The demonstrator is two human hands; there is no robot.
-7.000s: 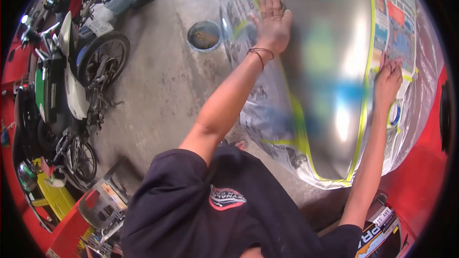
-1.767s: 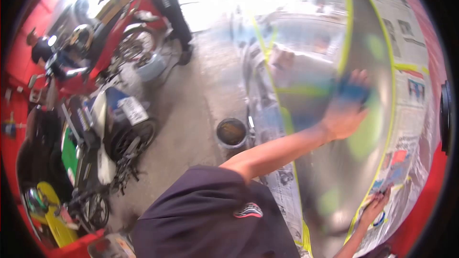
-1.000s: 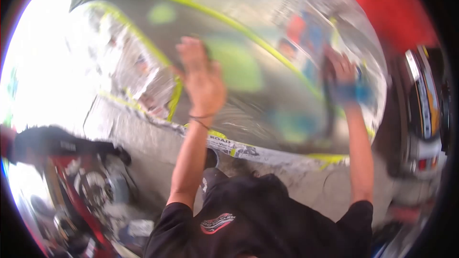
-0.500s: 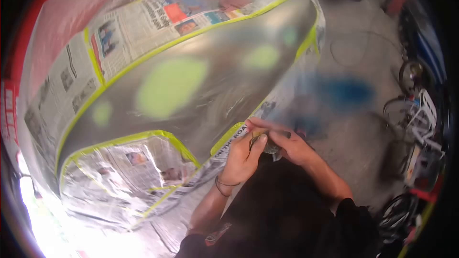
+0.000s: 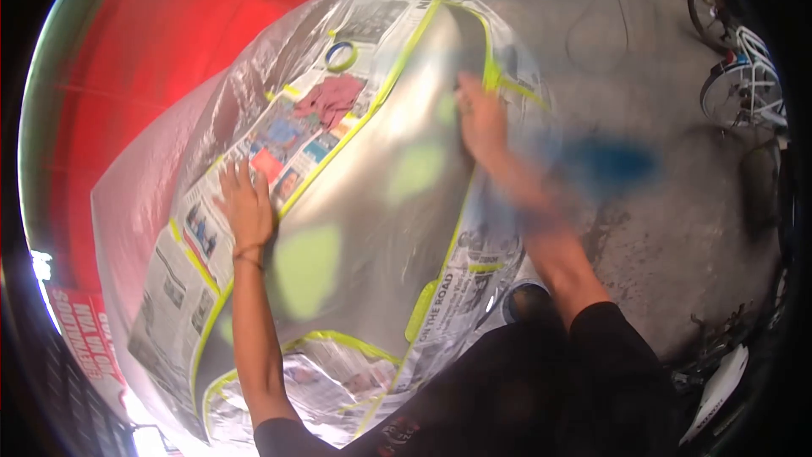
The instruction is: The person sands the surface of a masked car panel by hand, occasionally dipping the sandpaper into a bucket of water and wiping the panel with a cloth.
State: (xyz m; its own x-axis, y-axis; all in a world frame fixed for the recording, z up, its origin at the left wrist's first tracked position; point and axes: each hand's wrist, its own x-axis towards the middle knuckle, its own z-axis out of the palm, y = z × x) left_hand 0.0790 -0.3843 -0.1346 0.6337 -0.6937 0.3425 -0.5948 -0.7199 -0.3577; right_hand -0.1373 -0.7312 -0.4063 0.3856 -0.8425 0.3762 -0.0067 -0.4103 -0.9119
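A grey curved panel (image 5: 372,228) with pale green patches (image 5: 309,271) is bordered by yellow-green tape (image 5: 334,167) and newspaper (image 5: 199,203). My left hand (image 5: 247,207) lies flat on the newspaper at the panel's upper left, fingers spread, holding nothing. Near the panel's far right end, my right hand (image 5: 482,123) bends its fingers down at the surface, close to the tape edge. Whatever it may hold is too small to make out. A red cloth (image 5: 330,100) and a tape roll (image 5: 341,56) rest on the newspaper.
Clear plastic sheeting (image 5: 152,152) surrounds the panel, with a red surface (image 5: 178,34) beyond it. Printed newspaper (image 5: 448,305) covers the panel's near right side. On the right, a bicycle (image 5: 736,89) and a thin cable (image 5: 626,17) are on the grey floor (image 5: 660,245).
My hands have parted from in front of my body. The left has moved onto the newspaper, the right out to the panel's far end. The view has shifted and turned.
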